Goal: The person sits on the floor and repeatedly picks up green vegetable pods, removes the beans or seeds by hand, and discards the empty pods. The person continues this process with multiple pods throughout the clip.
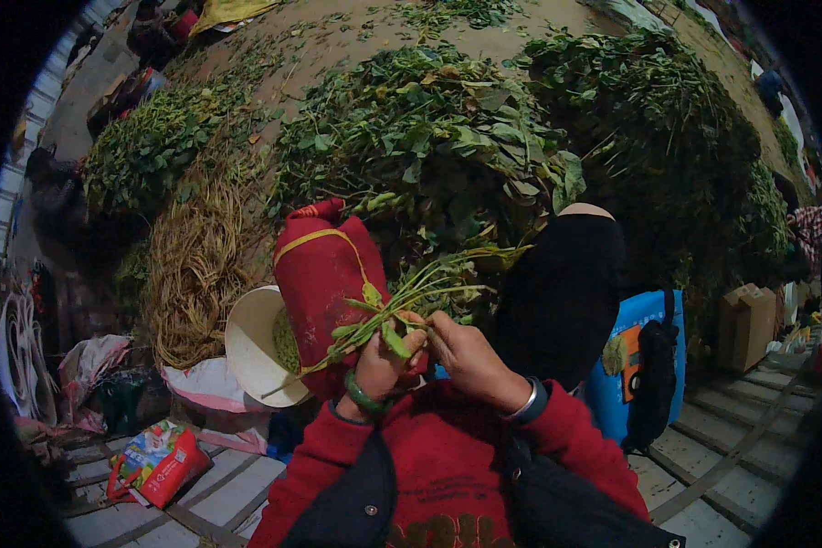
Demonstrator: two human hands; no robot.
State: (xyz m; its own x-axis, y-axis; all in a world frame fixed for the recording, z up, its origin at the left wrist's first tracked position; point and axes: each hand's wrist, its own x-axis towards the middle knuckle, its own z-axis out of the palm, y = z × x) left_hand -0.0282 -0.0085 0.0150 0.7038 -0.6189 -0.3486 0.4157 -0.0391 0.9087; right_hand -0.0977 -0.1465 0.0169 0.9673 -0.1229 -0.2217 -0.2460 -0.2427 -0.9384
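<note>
My left hand (pixel 382 363), with a green bangle at its wrist, grips a bunch of leafy bean stems (pixel 401 305) above my lap. A plump green bean pod (pixel 395 340) shows right at its fingers. Close against it, my right hand (pixel 471 353) pinches the same bunch with thumb and fingers; its fingertips are partly hidden. To the left, beside my red-covered leg (pixel 329 294), a cream plastic bucket (pixel 250 342) leans at an angle. Green pods or beans (pixel 286 342) lie inside it, partly hidden by the leg.
A large heap of cut bean plants (pixel 418 130) lies in front, with another heap (pixel 644 116) to its right. Stripped stalks (pixel 195 267) are piled at left. Around me are a red shopping bag (pixel 161 462), a blue bag (pixel 657 356) and a cardboard box (pixel 746 325). A person (pixel 154 31) is at upper left.
</note>
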